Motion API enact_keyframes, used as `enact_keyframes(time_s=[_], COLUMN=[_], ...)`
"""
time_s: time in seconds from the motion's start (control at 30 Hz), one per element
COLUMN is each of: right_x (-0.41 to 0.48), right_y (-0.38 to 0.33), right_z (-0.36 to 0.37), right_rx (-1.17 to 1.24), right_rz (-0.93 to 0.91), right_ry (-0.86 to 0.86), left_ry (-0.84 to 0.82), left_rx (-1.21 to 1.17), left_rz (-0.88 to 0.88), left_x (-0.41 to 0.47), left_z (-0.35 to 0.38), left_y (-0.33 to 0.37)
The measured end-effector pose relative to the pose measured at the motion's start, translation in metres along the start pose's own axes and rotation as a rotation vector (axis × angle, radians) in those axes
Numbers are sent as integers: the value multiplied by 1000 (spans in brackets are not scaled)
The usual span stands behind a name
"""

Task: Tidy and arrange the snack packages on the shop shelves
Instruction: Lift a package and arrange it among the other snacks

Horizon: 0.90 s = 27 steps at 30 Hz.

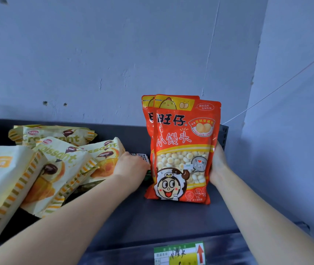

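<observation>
Two red snack bags [183, 142] stand upright, one behind the other, at the right end of the dark shelf [152, 217]. My right hand [218, 165] presses flat against their right side. My left hand [131, 165] reaches in behind their left edge, its fingers hidden behind the front bag, so its grip is unclear. Left of my hands lie several yellow croissant bags [60, 161], tilted and overlapping in a loose pile.
A green and yellow price tag with a red arrow [179, 253] is fixed to the shelf's front lip. A pale wall rises behind the shelf and to the right. A thin wire [267, 96] runs diagonally at the right.
</observation>
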State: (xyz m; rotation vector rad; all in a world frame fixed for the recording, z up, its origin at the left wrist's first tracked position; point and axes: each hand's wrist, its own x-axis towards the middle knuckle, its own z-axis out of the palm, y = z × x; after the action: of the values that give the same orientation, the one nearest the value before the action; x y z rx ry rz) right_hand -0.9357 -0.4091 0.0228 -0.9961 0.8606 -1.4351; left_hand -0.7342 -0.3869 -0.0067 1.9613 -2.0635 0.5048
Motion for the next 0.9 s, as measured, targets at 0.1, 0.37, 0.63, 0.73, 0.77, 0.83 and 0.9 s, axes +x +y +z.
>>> enact_keyframes(time_s=[0.1,0.37,0.63,0.73,0.77,0.83,0.9], right_x=[0,-6,-9,-15,-19,-30,-52], right_y=[2,10,19,20,21,21,15], right_z=[-4,-9,-5,2,5,14,31], right_rx=[8,-58,-193,-318,-407,-619,-711], right_rz=[-43,-119,-161,-254,-313,-506,-748], right_ry=[-26,-239,-34,84,172,417,481], left_ry=[-8,194,452,549,584,661,703], left_rx=[192,-681,-1320,-1242,-1195,-1069,-975], left_rz=[78,-413,-487,-394,-347,-256,-202], left_x=[7,19,-24,-51,-60,-74,-86], left_z=[6,-30,-59,-73,-76,-82,-86], left_y=[-1,-26,-20,-18,-16,-13,-9])
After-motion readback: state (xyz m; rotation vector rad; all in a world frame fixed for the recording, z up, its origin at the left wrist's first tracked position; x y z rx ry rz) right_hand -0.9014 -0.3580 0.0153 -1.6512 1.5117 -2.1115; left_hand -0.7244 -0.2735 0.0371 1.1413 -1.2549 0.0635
